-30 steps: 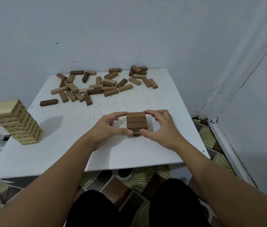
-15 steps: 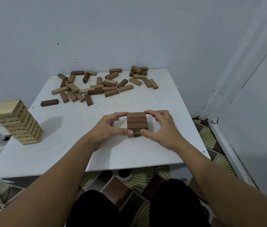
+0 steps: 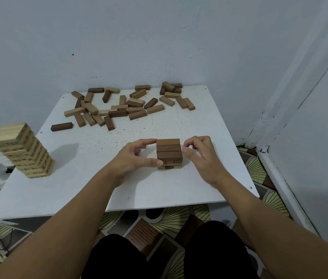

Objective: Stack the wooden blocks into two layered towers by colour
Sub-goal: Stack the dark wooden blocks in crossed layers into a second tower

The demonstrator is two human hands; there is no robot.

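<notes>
A: What changed at the brown tower (image 3: 169, 153)?

B: Both hands have let go. The left hand (image 3: 137, 158) sits just left of it, fingers loosely spread, fingertip and thumb maybe still brushing its side; hard to tell. The right hand (image 3: 201, 156) is just right of it, loosely curled, holding nothing.

A: Meaning?

B: Squaring looks done; next block, I'd judge.

A: The tower?

B: Dark, few layers, tidy. Loose blocks (image 3: 127, 105) lie well behind it; the pale tower (image 3: 23, 151) stands far left.

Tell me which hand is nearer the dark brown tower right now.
Left. The left hand has its thumb tip and forefinger against the dark brown tower, while the right hand sits just off its right side, apart.
</notes>
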